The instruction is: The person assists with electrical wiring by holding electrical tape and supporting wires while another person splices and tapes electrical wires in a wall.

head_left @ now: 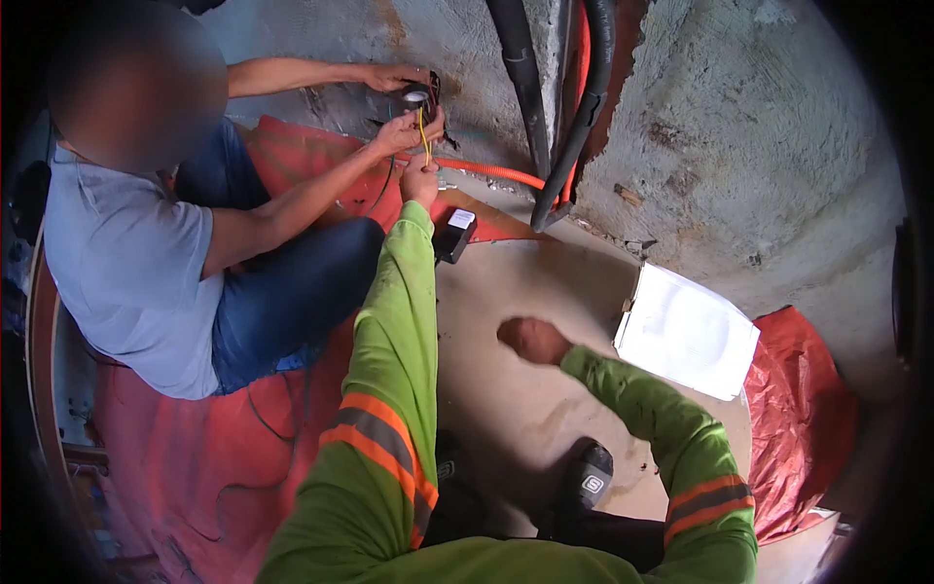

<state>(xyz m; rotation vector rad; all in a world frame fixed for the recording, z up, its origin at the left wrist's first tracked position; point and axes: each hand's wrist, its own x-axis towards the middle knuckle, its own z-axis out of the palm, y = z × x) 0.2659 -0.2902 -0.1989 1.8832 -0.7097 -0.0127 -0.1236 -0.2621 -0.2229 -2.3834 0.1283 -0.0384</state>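
My left hand (420, 183) reaches up to the wall, closed on a yellow wire (425, 136) that runs up between a co-worker's hands. The co-worker's near hand (413, 130) is beside the wire. Above it is what looks like a black roll of tape with a pale centre (416, 96), near dark wires. Below my left hand lies a small black box with a white label (455, 236). My right hand (535, 341) hovers over the tan floor, away from the wires; its fingers are dark and smeared, so their closure does not show.
Left of me the co-worker (136, 253) sits on red sheeting (195, 467). Black insulated pipes (595, 92) and an orange corrugated conduit (496, 172) run along the rough wall. A white panel (686, 331) and a red crumpled sheet (793, 419) lie on the right.
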